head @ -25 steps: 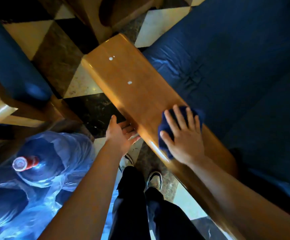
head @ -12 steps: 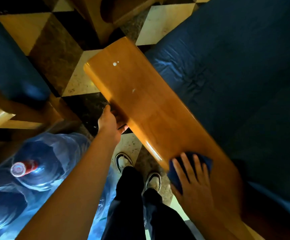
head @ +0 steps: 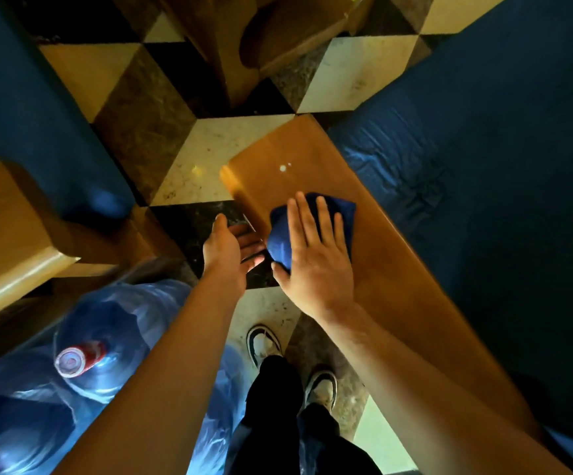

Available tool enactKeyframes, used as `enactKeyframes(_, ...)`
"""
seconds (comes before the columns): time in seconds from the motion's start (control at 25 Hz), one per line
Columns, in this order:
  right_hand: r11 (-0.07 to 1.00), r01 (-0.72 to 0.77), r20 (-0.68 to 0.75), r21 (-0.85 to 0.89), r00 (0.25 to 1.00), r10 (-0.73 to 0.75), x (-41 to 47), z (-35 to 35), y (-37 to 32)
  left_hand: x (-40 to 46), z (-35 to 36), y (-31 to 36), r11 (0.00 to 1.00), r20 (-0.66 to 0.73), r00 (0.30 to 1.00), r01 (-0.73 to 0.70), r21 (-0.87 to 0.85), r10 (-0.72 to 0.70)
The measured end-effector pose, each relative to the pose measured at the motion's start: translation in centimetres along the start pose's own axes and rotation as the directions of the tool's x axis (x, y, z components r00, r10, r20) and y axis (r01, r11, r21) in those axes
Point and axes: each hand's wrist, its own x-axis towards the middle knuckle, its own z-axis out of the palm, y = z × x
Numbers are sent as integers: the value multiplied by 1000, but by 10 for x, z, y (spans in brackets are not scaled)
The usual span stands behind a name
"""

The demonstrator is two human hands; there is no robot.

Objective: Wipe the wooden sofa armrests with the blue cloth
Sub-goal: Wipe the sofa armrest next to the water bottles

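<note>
Bottles [head: 86, 358]: lay at lower left, blue, wrapped in clear plastic; one showed a red cap.
Second armrest [head: 11, 241]: wooden, at the left edge, beside a dark blue cushion.
Floor [head: 206, 159]: tiled in cream, brown and black.
Left hand [head: 230, 250]: was open, fingers loosely spread, palm turned toward the armrest's near side; it held nothing. Contact with the wood could not be told.
Shoes [head: 264, 344]: two, pale with dark trim, stood on the floor below the hands, under black trousers.
Cloth [head: 280, 241]: blue, bunched, lay on the armrest top near its left edge and far end.
Right hand [head: 316, 258]: was flat, fingers spread, pressed palm-down on the cloth; no closed grasp.
Armrest [head: 398, 269]: glossy wood, ran diagonally from upper centre to lower right; two small pale spots showed beyond the cloth.
Seat [head: 483, 166]: dark blue, wrinkled, lay right of the armrest.
</note>
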Motion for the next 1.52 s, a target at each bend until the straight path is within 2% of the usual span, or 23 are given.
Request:
enactKeyframes(0.12, 984, -177, 43, 11, 983, 177, -71, -7, 27, 4, -1, 19, 1000, 3, 1000, 11, 7, -11)
enactKeyframes(0.2, 966, -255, 89, 35, 964, 251, -77, -17, 43, 8, -4, 29, 1000, 30, 1000, 8, 15, -9)
enactKeyframes(0.32, 940, -318, 153, 127, 942, 298, 31, -34, 57, 14, -2, 47, 1000, 59, 998, 12, -5, -12)
enactKeyframes(0.4, 937, -276, 150, 213, 957, 248, 129, -45, 51, 17, 0, 56, 1000, 72, 997, 19, -4, -19)
enactKeyframes(0.44, 947, -260, 141, 191, 962, 236, 169, -46, 41, 20, 0, 59, 1000, 82, 996, 27, -3, -26)
enactKeyframes(0.48, 966, -220, 129, 137, 971, 203, 196, -44, 25, 24, -2, 60, 999, 92, 995, 46, -16, -44)
enactKeyframes(0.56, 999, -26, 94, -23, 995, 28, 211, -33, -13, 26, -9, 60, 991, 124, 989, 95, -91, -83)
enactKeyframes(0.68, 958, 274, -7, -80, 961, -275, 162, -18, -48, 28, -26, 57, 970, 109, 988, 131, -204, -111)
enactKeyframes(0.76, 900, 421, 19, -109, 907, -422, 107, -14, -34, 26, -34, 52, 995, -21, 997, 77, -71, -78)
enactKeyframes(0.84, 871, 476, 72, -124, 879, -471, 44, -10, -2, 25, -29, 54, 995, -120, 993, 10, 101, 2)
enactKeyframes(0.88, 888, 443, 79, -120, 896, -436, 15, -8, 13, 22, -24, 55, 985, -129, 991, -11, 170, 34)
enactKeyframes(0.96, 954, 282, 47, -101, 959, -279, -8, -7, 27, 18, -10, 51, 977, -64, 996, -45, 207, 60)
enactKeyframes(1.04, 980, 179, 15, -83, 984, -178, 23, -8, 10, 16, 5, 45, 975, -10, 997, -73, 208, 77)
enactKeyframes(1.08, 985, 154, -21, -79, 988, -156, 47, -9, -6, 15, 11, 44, 975, -1, 996, -87, 206, 89)
enactKeyframes(1.16, 989, 139, -1, -57, 990, -140, 88, -11, -30, 13, 19, 38, 978, -13, 994, -108, 179, 112)
enactKeyframes(1.24, 994, 105, -14, -15, 994, -105, 91, -1, -29, 4, 25, 23, 972, -19, 990, -136, 190, 143)
enactKeyframes(1.4, 997, 74, -62, 38, 996, -72, -10, 7, 6, -36, 29, -34, 956, 12, 995, -103, 276, 104)
enactKeyframes(1.52, 999, -4, -17, 38, 1000, 4, -120, 6, 49, -82, 35, -109, 941, 65, 991, -128, 314, 113)
